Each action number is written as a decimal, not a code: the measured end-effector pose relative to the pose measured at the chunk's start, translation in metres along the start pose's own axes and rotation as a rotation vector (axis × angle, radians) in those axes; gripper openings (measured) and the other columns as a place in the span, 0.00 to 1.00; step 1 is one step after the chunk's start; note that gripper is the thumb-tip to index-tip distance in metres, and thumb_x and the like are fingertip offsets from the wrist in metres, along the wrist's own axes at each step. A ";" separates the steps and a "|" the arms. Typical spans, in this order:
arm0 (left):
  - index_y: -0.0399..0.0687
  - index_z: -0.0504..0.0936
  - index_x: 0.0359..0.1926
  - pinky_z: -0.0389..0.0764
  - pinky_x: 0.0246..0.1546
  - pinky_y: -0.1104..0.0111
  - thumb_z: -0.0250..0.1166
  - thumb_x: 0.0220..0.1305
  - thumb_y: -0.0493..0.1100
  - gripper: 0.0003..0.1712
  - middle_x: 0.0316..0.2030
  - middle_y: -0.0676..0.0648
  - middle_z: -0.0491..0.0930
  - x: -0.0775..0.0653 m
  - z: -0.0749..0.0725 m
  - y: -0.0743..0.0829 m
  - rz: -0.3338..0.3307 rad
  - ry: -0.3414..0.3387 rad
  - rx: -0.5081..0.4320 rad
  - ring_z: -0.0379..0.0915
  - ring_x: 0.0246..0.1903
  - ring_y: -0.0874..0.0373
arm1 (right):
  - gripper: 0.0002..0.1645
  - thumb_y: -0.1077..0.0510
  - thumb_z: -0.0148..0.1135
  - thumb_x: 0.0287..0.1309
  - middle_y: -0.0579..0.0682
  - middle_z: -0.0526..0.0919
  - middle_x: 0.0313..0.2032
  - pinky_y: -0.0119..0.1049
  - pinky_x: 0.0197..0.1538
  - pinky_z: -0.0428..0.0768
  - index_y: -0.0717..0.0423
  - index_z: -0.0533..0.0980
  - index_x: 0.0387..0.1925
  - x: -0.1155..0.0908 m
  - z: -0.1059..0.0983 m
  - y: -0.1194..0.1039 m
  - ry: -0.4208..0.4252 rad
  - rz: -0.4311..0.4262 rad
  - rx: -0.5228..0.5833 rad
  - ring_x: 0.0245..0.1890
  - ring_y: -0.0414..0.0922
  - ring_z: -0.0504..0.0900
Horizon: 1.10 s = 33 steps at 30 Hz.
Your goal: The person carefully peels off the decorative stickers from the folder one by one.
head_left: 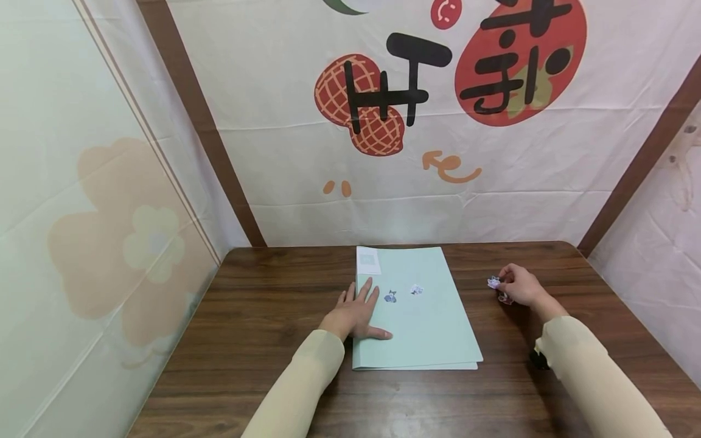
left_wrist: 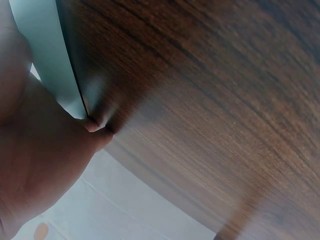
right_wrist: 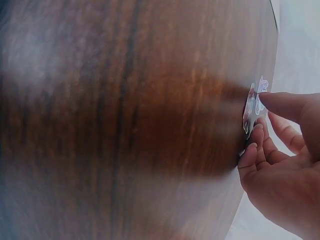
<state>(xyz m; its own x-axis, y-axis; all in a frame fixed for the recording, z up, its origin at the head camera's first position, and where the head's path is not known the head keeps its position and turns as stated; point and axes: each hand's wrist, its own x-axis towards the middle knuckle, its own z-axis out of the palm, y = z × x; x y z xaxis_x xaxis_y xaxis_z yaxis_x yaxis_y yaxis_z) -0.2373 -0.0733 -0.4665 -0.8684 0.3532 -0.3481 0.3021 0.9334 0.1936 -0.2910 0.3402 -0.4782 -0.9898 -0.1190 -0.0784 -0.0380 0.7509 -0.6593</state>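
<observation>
A pale green folder (head_left: pixel 424 328) lies on the table, with a blue flower sticker (head_left: pixel 390 297) and a whitish flower sticker (head_left: pixel 417 290) on its cover. My left hand (head_left: pixel 356 313) rests on the folder's left edge, fingers spread and straight. To the folder's right, my right hand (head_left: pixel 520 286) pinches a purple-and-white sticker (head_left: pixel 494 282) between thumb and finger, just above the table. Below that hand, another sticker (head_left: pixel 505 298) lies on the wood; the right wrist view shows this lower sticker (right_wrist: pixel 248 107) close under the pinched one. Fingers partly hide both.
The brown wooden table (head_left: pixel 268 340) stretches out on both sides of the folder. A white label (head_left: pixel 368 260) sits at the folder's top left corner. Printed cloth (head_left: pixel 285 152) hangs behind the table. Some small dark thing (head_left: pixel 539 359) shows beside the right sleeve.
</observation>
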 end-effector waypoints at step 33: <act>0.51 0.45 0.83 0.44 0.77 0.44 0.63 0.60 0.77 0.64 0.83 0.45 0.33 -0.002 0.000 0.000 0.004 -0.001 0.003 0.31 0.80 0.35 | 0.14 0.63 0.58 0.71 0.55 0.79 0.29 0.39 0.29 0.76 0.72 0.74 0.50 0.002 0.006 0.000 -0.013 -0.035 -0.057 0.23 0.44 0.78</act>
<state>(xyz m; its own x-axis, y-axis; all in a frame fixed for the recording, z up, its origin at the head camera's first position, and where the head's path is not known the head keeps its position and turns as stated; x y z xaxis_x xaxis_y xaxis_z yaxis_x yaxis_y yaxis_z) -0.2359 -0.0737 -0.4659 -0.8668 0.3573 -0.3477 0.3069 0.9320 0.1928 -0.2917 0.3364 -0.4832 -0.9859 -0.1535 -0.0661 -0.0804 0.7822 -0.6178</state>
